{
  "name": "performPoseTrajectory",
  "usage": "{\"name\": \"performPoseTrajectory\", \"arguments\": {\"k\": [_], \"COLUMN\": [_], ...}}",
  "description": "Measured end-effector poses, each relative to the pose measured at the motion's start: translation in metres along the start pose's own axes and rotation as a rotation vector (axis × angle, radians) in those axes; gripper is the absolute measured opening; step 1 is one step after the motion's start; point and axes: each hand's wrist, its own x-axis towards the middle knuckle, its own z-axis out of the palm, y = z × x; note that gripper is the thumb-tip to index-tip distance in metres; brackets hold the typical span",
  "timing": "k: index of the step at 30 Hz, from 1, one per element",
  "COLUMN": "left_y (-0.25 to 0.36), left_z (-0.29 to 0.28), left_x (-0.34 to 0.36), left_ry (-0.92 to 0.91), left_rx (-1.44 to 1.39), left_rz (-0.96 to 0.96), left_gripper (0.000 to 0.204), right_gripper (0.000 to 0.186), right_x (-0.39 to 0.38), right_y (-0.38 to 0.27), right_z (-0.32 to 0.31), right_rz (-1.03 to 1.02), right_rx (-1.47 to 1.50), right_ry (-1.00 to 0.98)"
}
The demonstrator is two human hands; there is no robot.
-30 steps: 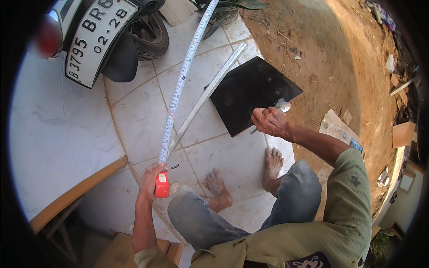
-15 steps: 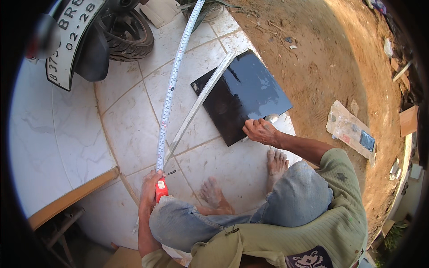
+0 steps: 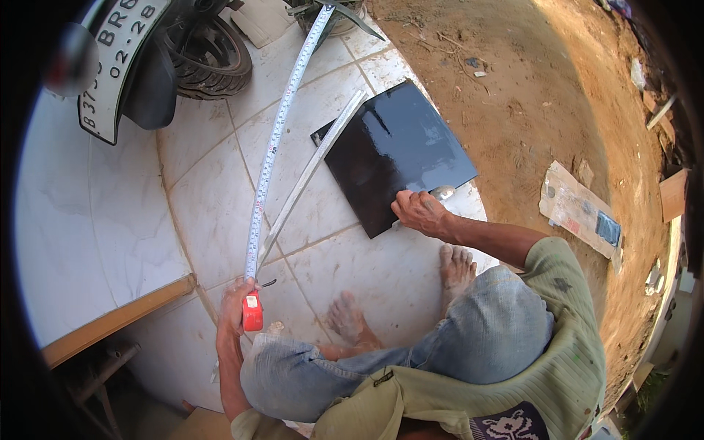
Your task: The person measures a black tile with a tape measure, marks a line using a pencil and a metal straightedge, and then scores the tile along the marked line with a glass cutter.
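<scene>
My left hand (image 3: 233,304) grips a red tape measure (image 3: 253,314), its white marked blade (image 3: 273,147) drawn out far up the frame over the floor tiles. A long, pale metal bar (image 3: 312,167) lies beside the blade, its upper part along the left edge of a glossy black square tile (image 3: 396,150). At that tile's lower right edge my right hand (image 3: 422,213) is closed round a silver metal tool (image 3: 442,192), whose far end is rounded; its handle is mostly hidden by my fingers. My bare feet (image 3: 458,268) rest on the white tiled floor (image 3: 198,205) below the black tile.
A motorbike (image 3: 209,62) with a plate stands at upper left, near a plant (image 3: 337,22). A white raised surface (image 3: 103,235) with a wooden edge (image 3: 121,319) is at left. Bare earth (image 3: 528,103) with cardboard scraps (image 3: 576,205) borders the tiles at right.
My left hand and the tape case have moved slightly left and down; the blade's far end is lower in view. My right hand has shifted slightly left, and my knees have shifted.
</scene>
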Motion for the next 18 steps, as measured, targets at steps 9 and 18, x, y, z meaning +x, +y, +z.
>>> {"name": "performPoseTrajectory", "arguments": {"k": [9, 18], "left_y": [-0.014, -0.027], "left_z": [0.008, 0.012], "left_x": [0.018, 0.027], "left_ry": [-0.067, -0.15], "left_rx": [0.024, 0.082], "left_rz": [-0.122, -0.116], "left_gripper": [0.028, 0.029], "right_gripper": [0.021, 0.016], "right_x": [0.004, 0.004], "right_y": [-0.005, 0.013], "right_z": [0.001, 0.009], "right_rz": [0.029, -0.025], "right_rx": [0.022, 0.2], "right_ry": [-0.043, -0.052]}}
